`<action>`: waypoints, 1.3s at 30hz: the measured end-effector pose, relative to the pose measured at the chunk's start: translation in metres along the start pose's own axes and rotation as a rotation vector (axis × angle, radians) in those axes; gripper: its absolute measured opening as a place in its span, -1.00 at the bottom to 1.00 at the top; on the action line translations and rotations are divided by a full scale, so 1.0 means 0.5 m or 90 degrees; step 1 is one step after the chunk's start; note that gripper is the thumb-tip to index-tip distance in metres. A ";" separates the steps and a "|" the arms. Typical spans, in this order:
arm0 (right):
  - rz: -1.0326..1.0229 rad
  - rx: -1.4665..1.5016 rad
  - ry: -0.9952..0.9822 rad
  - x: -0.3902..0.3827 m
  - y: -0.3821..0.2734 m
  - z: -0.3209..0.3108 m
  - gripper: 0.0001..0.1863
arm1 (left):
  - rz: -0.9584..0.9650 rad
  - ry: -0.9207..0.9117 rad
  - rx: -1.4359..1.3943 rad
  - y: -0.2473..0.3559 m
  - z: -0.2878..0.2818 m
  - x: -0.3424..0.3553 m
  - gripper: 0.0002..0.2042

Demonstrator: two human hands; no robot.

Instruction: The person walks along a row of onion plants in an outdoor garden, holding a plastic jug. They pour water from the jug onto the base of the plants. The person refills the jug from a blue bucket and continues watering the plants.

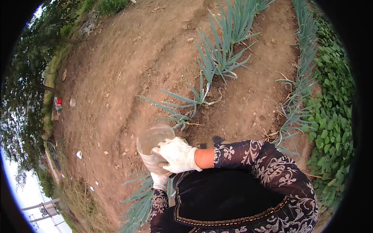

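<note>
In front of my body, a cloudy, see-through plastic container [147,143] is tilted with its round mouth facing up and away. My left hand [159,180], in a white glove, is at its near lower side and supports it. Most of that hand's fingers are hidden behind the container and my right hand. My right hand [178,156], also in a white glove, lies across the container's right side near the mouth. Its fingers are bent inward, and whatever they hold is hidden. Just beyond the container grows a small green onion plant [176,115].
A row of green onions [223,54] runs away ahead over brown soil [116,77]. A second onion row [303,70] and leafy green plants [330,116] line the right. More onion leaves [140,206] stand by my left arm. Litter [79,154] and trees [27,77] are on the left.
</note>
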State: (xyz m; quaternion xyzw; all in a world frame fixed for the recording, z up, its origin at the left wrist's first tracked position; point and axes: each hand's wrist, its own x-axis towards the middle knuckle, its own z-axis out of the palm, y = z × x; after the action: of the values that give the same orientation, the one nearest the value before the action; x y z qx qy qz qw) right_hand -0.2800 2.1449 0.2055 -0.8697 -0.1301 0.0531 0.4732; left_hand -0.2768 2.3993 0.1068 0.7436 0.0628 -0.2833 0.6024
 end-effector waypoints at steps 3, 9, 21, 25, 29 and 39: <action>-0.011 -0.001 -0.015 -0.006 -0.013 0.010 -0.57 | 0.166 -0.030 0.141 0.008 0.006 -0.029 -0.27; -0.021 0.022 -0.001 -0.019 -0.028 0.054 -0.57 | 0.120 -0.006 0.074 0.004 -0.007 -0.040 -0.29; -0.001 0.011 0.009 -0.019 -0.042 0.053 -0.56 | -0.063 -0.047 -0.006 0.001 -0.033 -0.052 -0.32; 0.027 0.037 0.038 -0.027 -0.034 0.054 -0.54 | -0.079 -0.061 -0.007 0.009 -0.031 -0.041 -0.34; 0.039 0.031 0.073 -0.031 -0.021 0.028 -0.53 | -0.088 -0.071 -0.009 0.025 -0.010 -0.017 -0.35; 0.017 0.038 0.079 -0.046 0.091 -0.120 -0.56 | -0.069 -0.073 0.025 0.085 0.140 0.085 -0.37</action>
State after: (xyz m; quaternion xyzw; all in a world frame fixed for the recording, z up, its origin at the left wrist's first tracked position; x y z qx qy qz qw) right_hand -0.2812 2.0663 0.1995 -0.8585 -0.0873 0.0091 0.5052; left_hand -0.2474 2.3122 0.1141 0.7335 0.0630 -0.3590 0.5737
